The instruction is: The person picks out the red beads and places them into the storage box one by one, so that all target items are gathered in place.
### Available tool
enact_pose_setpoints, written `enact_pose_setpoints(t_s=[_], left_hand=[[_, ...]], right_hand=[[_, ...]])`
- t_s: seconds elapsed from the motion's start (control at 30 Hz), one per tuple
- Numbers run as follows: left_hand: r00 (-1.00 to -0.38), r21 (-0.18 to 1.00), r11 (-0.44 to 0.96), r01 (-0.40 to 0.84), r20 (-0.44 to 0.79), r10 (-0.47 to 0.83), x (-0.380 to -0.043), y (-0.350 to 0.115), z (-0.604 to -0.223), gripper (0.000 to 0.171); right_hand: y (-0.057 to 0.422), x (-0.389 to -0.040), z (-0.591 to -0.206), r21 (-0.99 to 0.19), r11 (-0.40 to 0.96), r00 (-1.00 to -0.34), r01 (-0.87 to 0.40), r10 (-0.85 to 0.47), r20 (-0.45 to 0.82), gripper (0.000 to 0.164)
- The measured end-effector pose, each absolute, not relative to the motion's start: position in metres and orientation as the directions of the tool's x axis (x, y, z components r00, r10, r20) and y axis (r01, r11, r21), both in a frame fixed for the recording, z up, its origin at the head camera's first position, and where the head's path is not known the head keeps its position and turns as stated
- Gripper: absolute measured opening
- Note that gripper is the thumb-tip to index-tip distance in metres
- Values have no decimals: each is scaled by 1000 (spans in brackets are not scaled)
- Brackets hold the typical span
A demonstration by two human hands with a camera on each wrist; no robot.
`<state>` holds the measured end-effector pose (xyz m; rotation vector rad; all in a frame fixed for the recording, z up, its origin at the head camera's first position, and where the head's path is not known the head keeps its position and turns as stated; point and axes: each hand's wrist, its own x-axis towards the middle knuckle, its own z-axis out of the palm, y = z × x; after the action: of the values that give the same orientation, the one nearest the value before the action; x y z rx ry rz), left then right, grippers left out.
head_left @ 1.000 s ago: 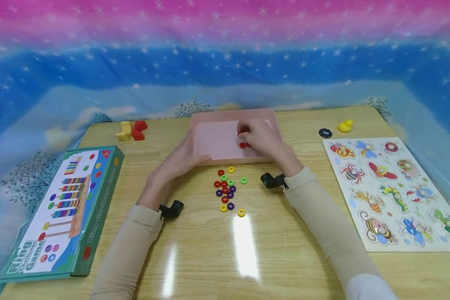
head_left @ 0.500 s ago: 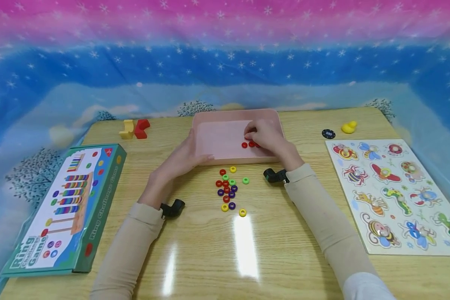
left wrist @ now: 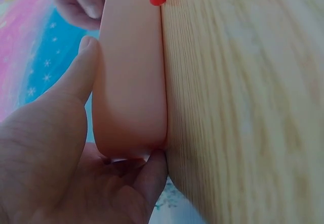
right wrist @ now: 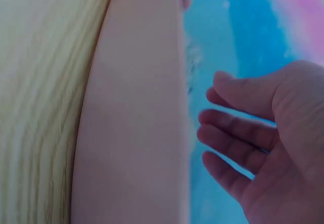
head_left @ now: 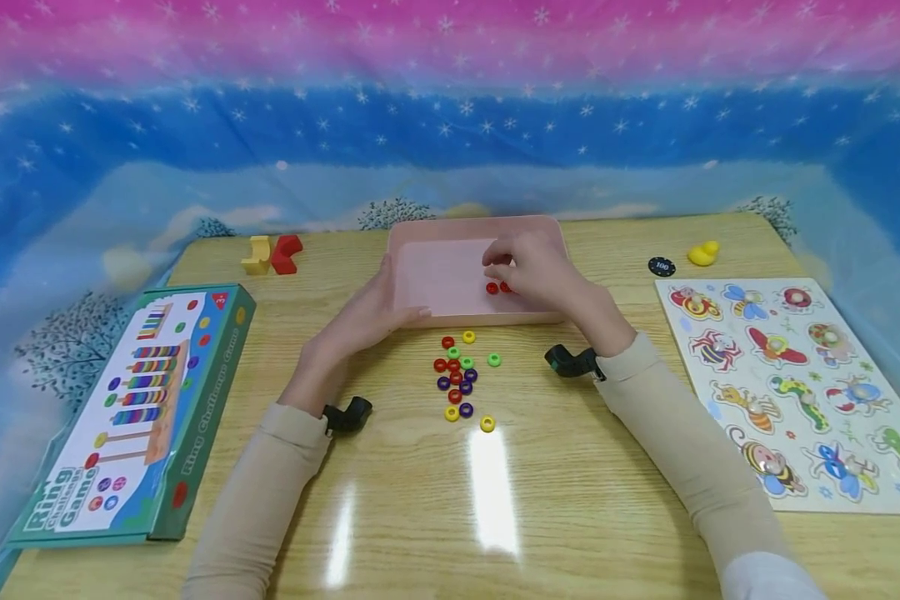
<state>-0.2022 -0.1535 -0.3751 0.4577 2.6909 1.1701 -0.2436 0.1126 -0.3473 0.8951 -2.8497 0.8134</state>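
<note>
My left hand (head_left: 370, 307) grips the left end of a shallow pink tray (head_left: 495, 319), thumb along the front rim and fingers round its side. In the left wrist view the thumb lies at the tray's edge and the other fingers curl against its end. My right hand (head_left: 532, 265) is over the tray's right half, fingers loosely bent with nothing between them in the right wrist view. Below it, red rings (head_left: 492, 288) lie on the tray floor, partly hidden by the hand. In front of the tray, several loose rings (head_left: 455, 378) in red, green, purple and yellow lie on the table.
A Ring Challenge Game box (head_left: 131, 417) lies at left, with a yellow block (head_left: 257, 256) and a red block (head_left: 286, 254) behind it. At right are an insect puzzle board (head_left: 802, 392), a black chip (head_left: 662, 267) and a yellow duck (head_left: 703, 253).
My right hand has let go of a red ring inside the tray and lifted slightly, its fingers parting. The left hand keeps its grip on the tray.
</note>
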Motion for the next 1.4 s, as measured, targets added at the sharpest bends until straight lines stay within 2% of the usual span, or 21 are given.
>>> enact_pose_setpoints(t_s=[0.23, 0.43, 0.63, 0.8, 0.93, 1.17, 1.4], left_hand=[[-938, 726, 659, 196, -57, 342, -203, -155, -375, 115], [-933, 749, 628, 211, -38, 358, -204, -154, -377, 109], [-925, 768, 593, 244, -1, 381, -203, -154, -377, 101], [-926, 763, 596, 249, 7, 378, -203, -154, -376, 100], [-925, 773, 585, 247, 10, 379, -204, -154, -376, 100], [-932, 758, 612, 228, -12, 362, -204, -155, -377, 105], [-919, 777, 581, 241, -11, 395, -201, -152, -370, 102]], right_hand=[[100, -201, -332, -446, 594, -712, -670, -683, 160, 12], [85, -183, -341, -421, 568, -657, -707, -748, 94, 14], [69, -172, -354, -237, 578, -612, -781, -783, 108, 17], [60, -164, -359, -109, 587, -595, -802, -800, 70, 21], [58, -163, -362, -52, 600, -602, -798, -797, 43, 23], [58, -164, -365, -46, 617, -618, -786, -785, 46, 20], [58, -164, -366, -51, 624, -626, -780, -777, 67, 20]])
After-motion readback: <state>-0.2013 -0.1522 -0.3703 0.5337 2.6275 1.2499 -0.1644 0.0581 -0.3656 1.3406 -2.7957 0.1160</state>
